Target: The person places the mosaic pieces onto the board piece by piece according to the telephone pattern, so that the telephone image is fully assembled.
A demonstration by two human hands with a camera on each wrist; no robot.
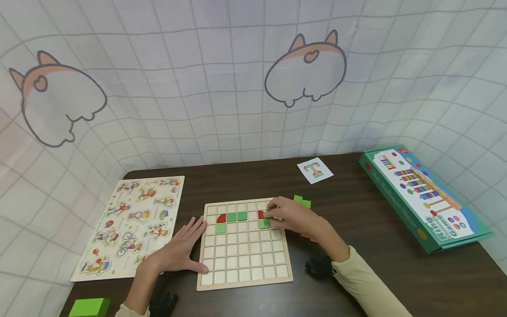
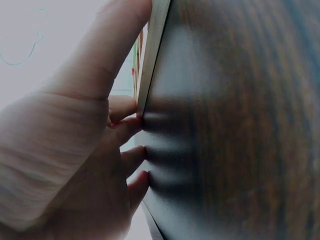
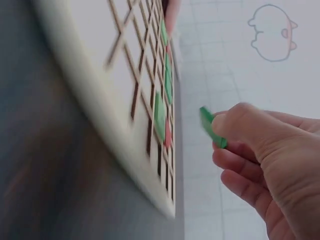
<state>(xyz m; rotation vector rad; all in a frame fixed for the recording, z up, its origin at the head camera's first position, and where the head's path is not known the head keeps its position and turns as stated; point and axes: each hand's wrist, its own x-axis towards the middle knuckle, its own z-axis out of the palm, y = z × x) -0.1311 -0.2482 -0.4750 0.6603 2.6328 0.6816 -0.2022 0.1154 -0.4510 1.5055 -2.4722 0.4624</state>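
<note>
A light wooden grid board (image 1: pixel 244 263) lies on the dark table. My right hand (image 1: pixel 291 215) is over its upper right part, pinching a small green tile (image 3: pixel 212 129) between thumb and fingers, raised off the grid. Beneath that hand, a green tile (image 1: pixel 264 224) and a red piece (image 1: pixel 260 214) sit in cells. Farther left in the grid are a red rounded piece (image 1: pixel 221 218), two green tiles (image 1: pixel 236 216) side by side, and one green tile (image 1: pixel 220 228) below the red piece. My left hand (image 1: pixel 178 248) rests spread along the board's left edge, thumb at the lower corner.
Loose green tiles (image 1: pixel 302 201) lie just past the board's right side, with orange-red pieces (image 1: pixel 308 238) partly behind my right wrist. A pattern card (image 1: pixel 315 170) lies behind. A game box (image 1: pixel 425 193) stands right, a picture puzzle (image 1: pixel 134 229) left, a green block (image 1: pixel 89 307) at front left.
</note>
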